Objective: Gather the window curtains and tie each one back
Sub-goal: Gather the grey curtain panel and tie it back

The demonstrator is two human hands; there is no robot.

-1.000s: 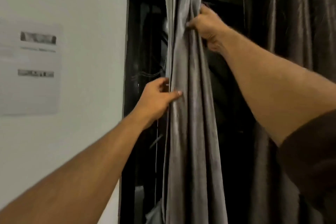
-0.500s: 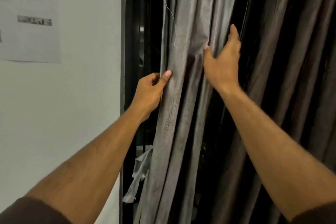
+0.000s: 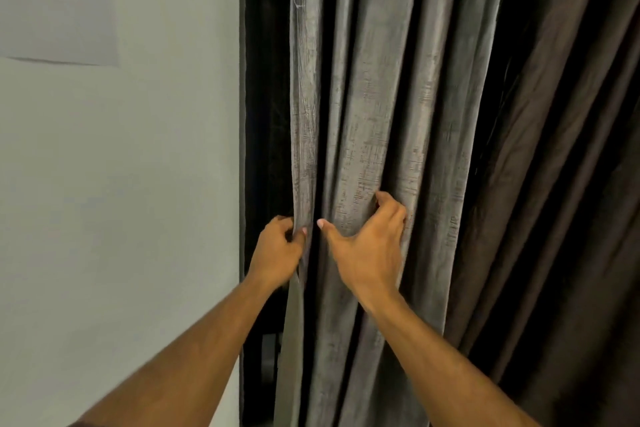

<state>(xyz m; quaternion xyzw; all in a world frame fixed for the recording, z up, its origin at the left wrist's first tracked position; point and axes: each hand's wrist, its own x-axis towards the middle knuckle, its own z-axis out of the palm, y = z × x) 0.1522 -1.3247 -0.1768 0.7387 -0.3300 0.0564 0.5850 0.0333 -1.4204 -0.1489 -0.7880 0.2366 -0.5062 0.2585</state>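
Note:
A grey velvety curtain (image 3: 381,97) hangs in long folds down the middle of the view. My left hand (image 3: 277,253) pinches its left edge between thumb and fingers at about waist height. My right hand (image 3: 370,246) lies on the front of the same curtain just to the right, thumb stretched left, fingers curled into a fold. A darker brown curtain (image 3: 554,184) hangs to the right, partly behind the grey one. No tie-back is visible.
A pale wall (image 3: 121,184) fills the left side, with a printed sheet of paper (image 3: 59,3) stuck on it at the top left. A dark window frame (image 3: 252,114) runs between the wall and the grey curtain.
Both hands have slid down the grey curtain and come closer together. My right hand went from a high grip, through a flat touch, to curling into a fold. The view tilted down.

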